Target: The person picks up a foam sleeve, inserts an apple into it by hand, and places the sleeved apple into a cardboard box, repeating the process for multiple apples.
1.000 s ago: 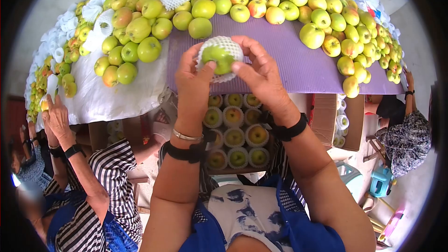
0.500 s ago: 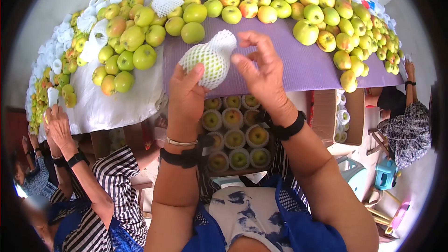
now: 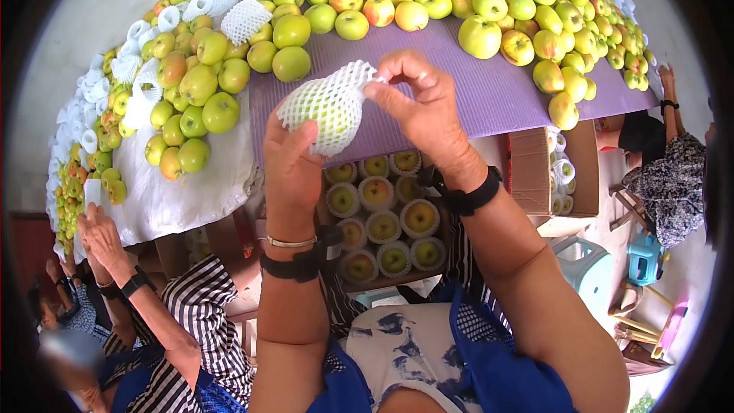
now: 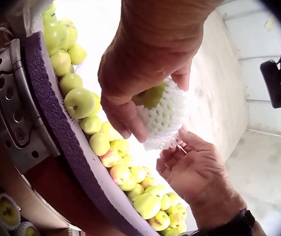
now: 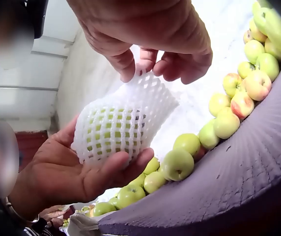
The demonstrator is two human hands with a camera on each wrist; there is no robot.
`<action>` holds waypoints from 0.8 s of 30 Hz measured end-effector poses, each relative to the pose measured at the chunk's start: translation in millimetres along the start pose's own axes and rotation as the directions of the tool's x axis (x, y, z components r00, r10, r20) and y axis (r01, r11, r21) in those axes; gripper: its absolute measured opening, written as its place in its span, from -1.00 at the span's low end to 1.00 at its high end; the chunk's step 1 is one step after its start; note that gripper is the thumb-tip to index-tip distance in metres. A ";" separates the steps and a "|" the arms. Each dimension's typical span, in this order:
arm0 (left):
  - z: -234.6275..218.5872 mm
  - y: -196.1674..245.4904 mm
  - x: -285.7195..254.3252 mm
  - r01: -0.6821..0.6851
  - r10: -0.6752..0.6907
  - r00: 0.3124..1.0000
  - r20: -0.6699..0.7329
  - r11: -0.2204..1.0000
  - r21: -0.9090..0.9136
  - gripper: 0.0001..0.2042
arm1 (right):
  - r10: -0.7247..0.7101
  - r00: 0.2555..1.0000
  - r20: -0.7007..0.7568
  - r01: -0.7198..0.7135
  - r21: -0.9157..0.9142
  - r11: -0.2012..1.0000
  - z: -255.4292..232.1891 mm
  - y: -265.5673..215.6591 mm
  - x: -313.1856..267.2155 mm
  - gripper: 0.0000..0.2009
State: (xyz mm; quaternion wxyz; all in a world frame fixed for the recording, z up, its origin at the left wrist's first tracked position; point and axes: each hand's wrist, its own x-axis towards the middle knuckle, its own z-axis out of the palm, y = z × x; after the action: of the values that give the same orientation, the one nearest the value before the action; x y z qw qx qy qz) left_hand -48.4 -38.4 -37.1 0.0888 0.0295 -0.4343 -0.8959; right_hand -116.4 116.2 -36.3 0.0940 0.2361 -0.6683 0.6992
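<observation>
A green apple (image 4: 153,96) sits inside a white foam net sleeve (image 3: 327,107), held up above the purple padded table edge. My left hand (image 3: 294,157) grips the sleeved apple from below and the side, thumb across its front. With thumb and fingertips, my right hand (image 3: 420,103) pinches the narrow loose end of the foam sleeve. In the right wrist view that end tapers up to the right fingers (image 5: 126,69), while the left hand (image 5: 71,167) cups the round part. The left wrist view shows the apple's bare skin at the sleeve's other end.
Loose apples (image 3: 479,37) heap along the purple padded surface (image 3: 459,84). A box of sleeved apples (image 3: 382,226) stands below my hands, and a cardboard carton (image 3: 533,172) is to its right. Spare foam sleeves (image 3: 246,21) lie at left. Another person's hand (image 3: 103,237) works at far left.
The right hand left the sleeve, then came back and now pinches its loose end. The left hand turned the apple, with the sleeve's tail pointing up and right. The view shifted.
</observation>
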 end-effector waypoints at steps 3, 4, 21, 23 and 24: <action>-6.5 -0.4 1.4 -0.006 0.006 1.000 0.026 1.000 -0.028 -0.53 | -0.045 0.998 0.043 0.042 0.086 0.995 4.3 -4.0 -4.9 -0.87; -6.3 -0.8 1.7 -0.019 0.020 1.000 0.009 0.999 -0.026 -0.54 | -0.043 0.998 0.055 0.037 0.108 0.994 5.2 -4.8 -5.6 -0.87; -0.7 -10.7 -1.5 0.034 -0.039 0.997 0.064 0.997 0.074 -0.47 | 0.476 0.874 0.097 -0.474 0.389 0.790 8.4 -5.7 0.1 -0.86; -0.6 -12.2 -1.2 0.025 -0.030 0.998 0.061 0.997 0.071 -0.47 | 0.493 0.860 0.131 -0.496 0.440 0.748 9.7 -5.1 -0.5 -0.85; -0.2 -13.1 -1.1 0.021 -0.025 0.998 0.060 0.997 0.070 -0.47 | 0.484 0.866 0.128 -0.485 0.453 0.748 11.3 -4.0 -1.2 -0.85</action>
State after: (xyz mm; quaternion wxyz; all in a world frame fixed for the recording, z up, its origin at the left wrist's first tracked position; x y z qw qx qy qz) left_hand -49.0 -30.4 -47.4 0.0641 0.0104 -0.4670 -0.8819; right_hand -111.3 105.7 -33.3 -0.1514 0.0710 -0.5163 0.8399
